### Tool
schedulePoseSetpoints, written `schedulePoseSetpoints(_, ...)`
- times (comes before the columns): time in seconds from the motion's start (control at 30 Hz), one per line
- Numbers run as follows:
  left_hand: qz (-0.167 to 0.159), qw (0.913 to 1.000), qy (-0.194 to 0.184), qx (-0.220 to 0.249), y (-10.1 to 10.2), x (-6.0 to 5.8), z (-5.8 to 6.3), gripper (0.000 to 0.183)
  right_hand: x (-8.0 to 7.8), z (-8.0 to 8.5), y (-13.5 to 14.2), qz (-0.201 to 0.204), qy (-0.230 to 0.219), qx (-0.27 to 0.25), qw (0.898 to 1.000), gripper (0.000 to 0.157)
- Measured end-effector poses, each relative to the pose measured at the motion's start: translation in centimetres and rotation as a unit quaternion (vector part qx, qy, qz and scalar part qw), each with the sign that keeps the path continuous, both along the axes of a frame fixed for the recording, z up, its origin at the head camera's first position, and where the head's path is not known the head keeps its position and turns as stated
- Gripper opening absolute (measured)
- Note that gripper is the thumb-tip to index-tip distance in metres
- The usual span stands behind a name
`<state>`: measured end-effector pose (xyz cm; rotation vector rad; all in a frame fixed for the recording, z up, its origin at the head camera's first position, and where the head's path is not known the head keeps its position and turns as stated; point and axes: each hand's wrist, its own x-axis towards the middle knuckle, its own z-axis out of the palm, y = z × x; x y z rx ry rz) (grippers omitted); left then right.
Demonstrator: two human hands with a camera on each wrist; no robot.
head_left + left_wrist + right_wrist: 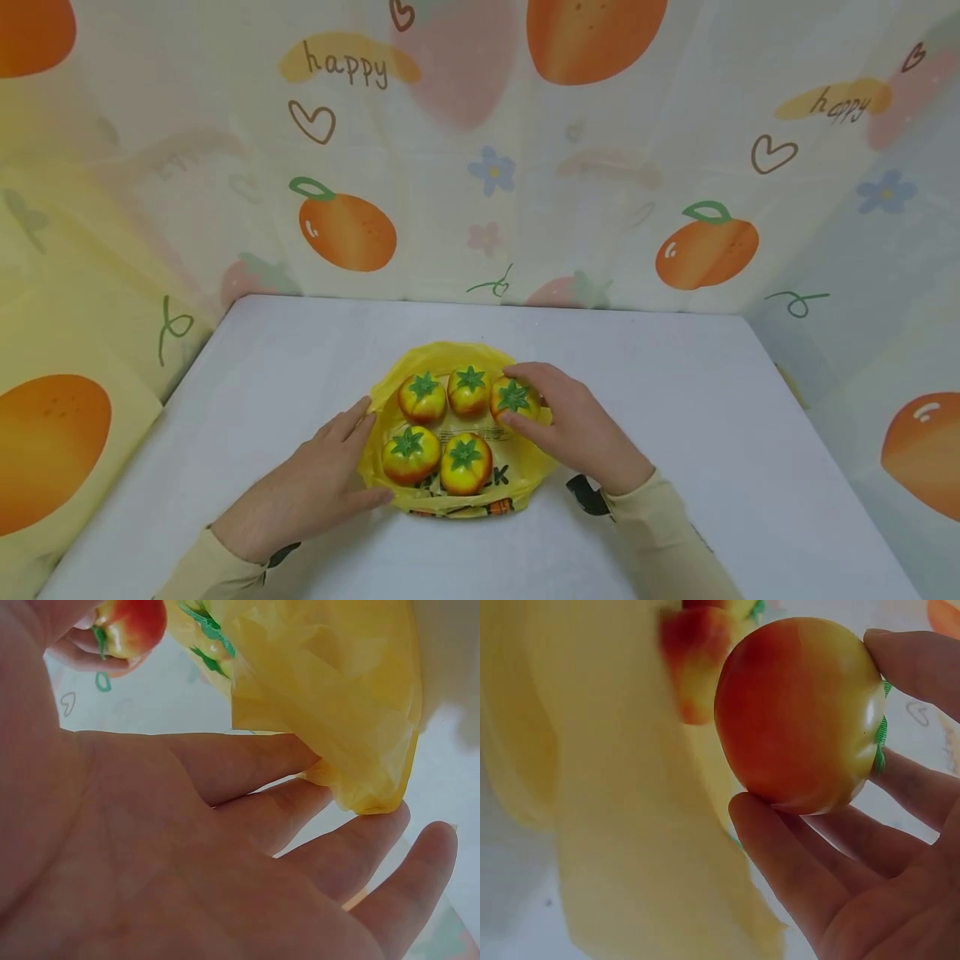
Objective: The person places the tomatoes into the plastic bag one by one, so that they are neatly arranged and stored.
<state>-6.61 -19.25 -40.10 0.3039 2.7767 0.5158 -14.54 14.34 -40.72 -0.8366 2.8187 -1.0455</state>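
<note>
My right hand [577, 425] holds a glossy yellow-red tomato [799, 716] with a green star-shaped top, thumb on one side and fingers on the other. In the head view this tomato is at the right side of a yellow plastic bag [532, 479], which lies spread with its mouth upward. Several similar tomatoes [422, 398] sit inside the bag, green tops up. At the bag's left edge, my left hand [315, 479] has its fingers extended. Its fingertips [390, 825] touch the bag's thin, folded side in the left wrist view.
A white table [645, 358] bears the bag near its middle. Behind and beside it hangs a cloth [525, 192] printed with oranges, hearts and flowers. A black strap end [588, 496] shows by the right wrist.
</note>
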Motion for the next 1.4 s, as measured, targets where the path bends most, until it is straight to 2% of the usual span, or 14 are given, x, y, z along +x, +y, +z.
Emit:
schedulePoseSetpoints(0.2,-0.007,0.9999,0.007,0.0,0.0,0.1,-0.1,0.113,0.2,-0.5,-0.6,0.0,-0.034,0.007,0.999,0.059)
schedulePoseSetpoints(0.4,0.002,1.0,-0.005,0.0,0.1,0.2,0.0,0.11,0.3,-1.0,-1.0,0.005,-0.058,0.019,0.998,0.059)
schedulePoseSetpoints(1.13,0.003,0.9999,-0.011,-0.003,0.2,0.3,-0.2,0.114,0.0,-3.3,-1.3,0.028,-0.045,0.047,0.998,0.056)
schedulePoseSetpoints(1.3,-0.008,0.9999,0.013,0.008,0.1,0.4,-0.2,0.111,0.1,-3.0,-0.7,0.011,-0.045,0.067,0.997,0.063)
schedulePoseSetpoints(1.4,-0.017,0.9981,0.054,0.022,-0.1,0.4,-0.4,0.105,0.4,-2.2,0.1,-0.004,-0.044,0.08,0.996,0.067)
